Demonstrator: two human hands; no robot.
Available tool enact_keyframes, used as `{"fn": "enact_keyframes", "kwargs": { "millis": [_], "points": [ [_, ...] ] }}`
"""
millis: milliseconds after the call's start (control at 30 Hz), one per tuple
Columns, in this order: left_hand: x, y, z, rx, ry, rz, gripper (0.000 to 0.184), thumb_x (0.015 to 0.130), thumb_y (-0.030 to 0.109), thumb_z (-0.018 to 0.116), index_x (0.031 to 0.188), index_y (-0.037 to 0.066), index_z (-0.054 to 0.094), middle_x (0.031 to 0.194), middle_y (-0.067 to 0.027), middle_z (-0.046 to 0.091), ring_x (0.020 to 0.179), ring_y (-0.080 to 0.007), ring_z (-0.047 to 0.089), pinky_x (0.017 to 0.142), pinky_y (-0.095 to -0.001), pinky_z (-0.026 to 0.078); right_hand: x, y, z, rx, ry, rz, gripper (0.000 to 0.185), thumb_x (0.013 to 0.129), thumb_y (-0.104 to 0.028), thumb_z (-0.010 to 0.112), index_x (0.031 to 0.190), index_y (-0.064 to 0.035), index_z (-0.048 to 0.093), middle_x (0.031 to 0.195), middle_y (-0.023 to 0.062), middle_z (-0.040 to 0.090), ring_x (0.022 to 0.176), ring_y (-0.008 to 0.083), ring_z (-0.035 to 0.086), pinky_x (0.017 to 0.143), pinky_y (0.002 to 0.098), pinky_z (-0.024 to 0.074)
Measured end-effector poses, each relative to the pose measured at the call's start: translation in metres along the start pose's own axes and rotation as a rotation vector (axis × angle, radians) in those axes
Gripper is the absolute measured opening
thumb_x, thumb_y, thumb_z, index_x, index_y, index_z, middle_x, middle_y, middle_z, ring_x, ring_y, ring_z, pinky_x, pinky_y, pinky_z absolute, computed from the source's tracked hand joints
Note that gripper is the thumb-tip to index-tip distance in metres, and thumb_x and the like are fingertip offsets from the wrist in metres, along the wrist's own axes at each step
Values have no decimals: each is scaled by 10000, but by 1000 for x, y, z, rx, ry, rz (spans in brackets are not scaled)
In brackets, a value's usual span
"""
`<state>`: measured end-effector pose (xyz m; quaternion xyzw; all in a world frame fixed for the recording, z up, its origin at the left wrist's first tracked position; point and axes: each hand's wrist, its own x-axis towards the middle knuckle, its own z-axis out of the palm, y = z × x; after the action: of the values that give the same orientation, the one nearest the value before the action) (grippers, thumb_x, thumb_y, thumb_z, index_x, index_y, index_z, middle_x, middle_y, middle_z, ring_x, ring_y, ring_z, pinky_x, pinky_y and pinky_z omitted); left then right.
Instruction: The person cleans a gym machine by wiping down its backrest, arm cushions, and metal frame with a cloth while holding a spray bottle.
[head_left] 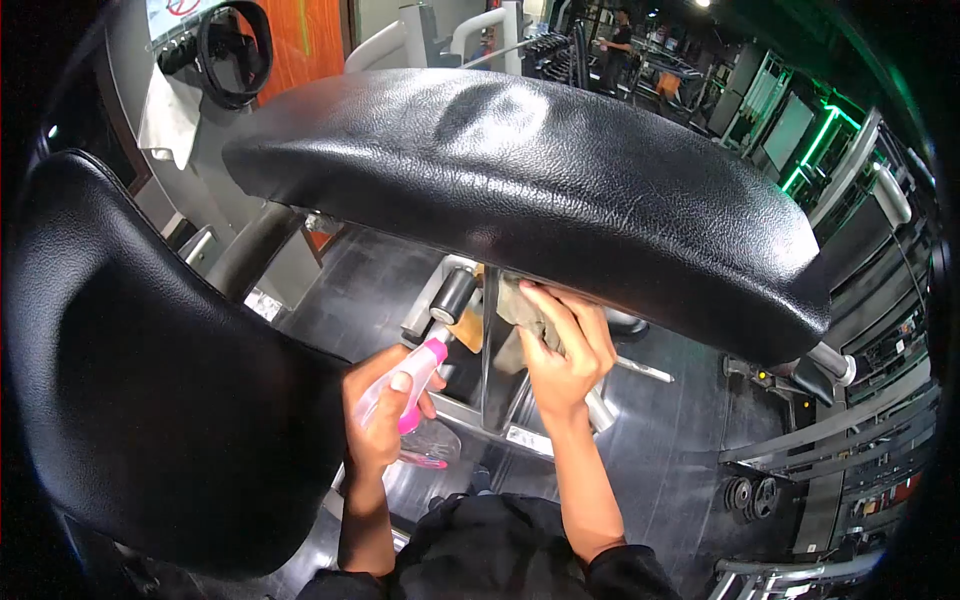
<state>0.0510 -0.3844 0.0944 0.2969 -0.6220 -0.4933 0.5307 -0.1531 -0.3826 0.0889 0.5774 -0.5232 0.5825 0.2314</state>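
Observation:
A spray bottle (412, 385) with a clear body and a pink and white head is in my left hand (378, 405), whose fingers wrap round its neck. My right hand (570, 352) presses a greyish cloth (518, 305) up near the underside of a long black padded cushion (480, 165). The cloth is beside a dark upright post (492, 350) of the machine, and part of it is hidden behind my fingers. Light glares off the top of the cushion.
A black padded seat back (160, 370) fills the left side. Below the cushion are a black roller (455, 295) and metal frame bars. Weight plates (750, 497) are at the lower right. A person (619, 42) stands far back among gym machines.

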Motion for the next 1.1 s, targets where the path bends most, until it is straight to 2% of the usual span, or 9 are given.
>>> {"fn": "enact_keyframes", "kwargs": {
  "millis": [67, 133, 267, 433, 600, 667, 933, 1000, 1100],
  "points": [
    [-2, -4, -4, -21, -14, -2, 588, 977, 504, 473, 916, -52, 654, 785, -107, 665, 555, -135, 606, 540, -265, 447, -4, -2, 2, 9, -7, 6, 503, 583, 44, 759, 1036, -173, 772, 1031, -16, 711, 824, 210, 640, 740, 336, 521],
    [-3, -9, -9, -29, -20, -1, 571, 980, 487, 467, 917, -50, 652, 781, -104, 661, 553, -136, 605, 536, -270, 448, -28, 2, -1, -82, -197, 55, 492, 603, 25, 765, 1048, -186, 767, 1034, -34, 709, 828, 199, 648, 730, 333, 530],
    [-6, -20, -19, -8, -67, 5, 509, 987, 422, 451, 909, -41, 647, 759, -96, 646, 550, -143, 607, 521, -283, 451, -55, 9, 8, -74, -370, 88, 483, 612, -18, 782, 1061, -196, 760, 1071, -40, 709, 791, 195, 664, 696, 311, 546],
    [-3, -26, -18, 48, -88, 23, 475, 985, 379, 444, 887, -39, 647, 745, -101, 637, 536, -154, 607, 509, -289, 449, -2, -11, 15, -21, -201, 26, 476, 617, -16, 779, 1061, -184, 754, 1050, -30, 716, 833, 202, 681, 728, 317, 554],
    [-1, -36, -23, 97, -132, 71, 452, 978, 343, 437, 876, -47, 642, 739, -109, 636, 524, -168, 609, 505, -297, 457, -9, -15, 26, -59, -132, 25, 489, 621, -3, 758, 1065, -207, 751, 1064, -35, 701, 824, 193, 666, 703, 328, 552],
    [-6, -40, -25, -50, -106, 78, 453, 980, 339, 433, 878, -50, 641, 744, -116, 641, 530, -176, 618, 503, -303, 467, -28, -12, 26, -119, -206, 44, 502, 607, -4, 754, 1055, -232, 750, 1077, -54, 676, 792, 185, 642, 665, 339, 548],
    [-4, -36, -27, 70, -161, 135, 446, 985, 333, 427, 903, -47, 646, 746, -119, 651, 534, -175, 623, 501, -301, 471, -101, 27, 6, -222, -410, 90, 451, 617, 17, 711, 993, -228, 758, 1060, -83, 665, 782, 175, 627, 597, 329, 530],
    [-3, -37, -27, 84, -163, 139, 438, 984, 330, 431, 905, -43, 647, 749, -115, 653, 532, -172, 621, 500, -301, 469, -71, 18, 1, -230, -369, 65, 448, 614, 19, 702, 989, -216, 767, 1033, -68, 680, 786, 182, 637, 617, 329, 530],
    [-4, -39, -27, 148, -163, 141, 417, 980, 325, 452, 904, -36, 648, 753, -102, 652, 537, -162, 621, 502, -296, 465, -21, 8, -9, -150, -144, -20, 456, 605, 15, 693, 994, -208, 776, 1021, -27, 695, 793, 195, 648, 657, 335, 527]
  ]
}}
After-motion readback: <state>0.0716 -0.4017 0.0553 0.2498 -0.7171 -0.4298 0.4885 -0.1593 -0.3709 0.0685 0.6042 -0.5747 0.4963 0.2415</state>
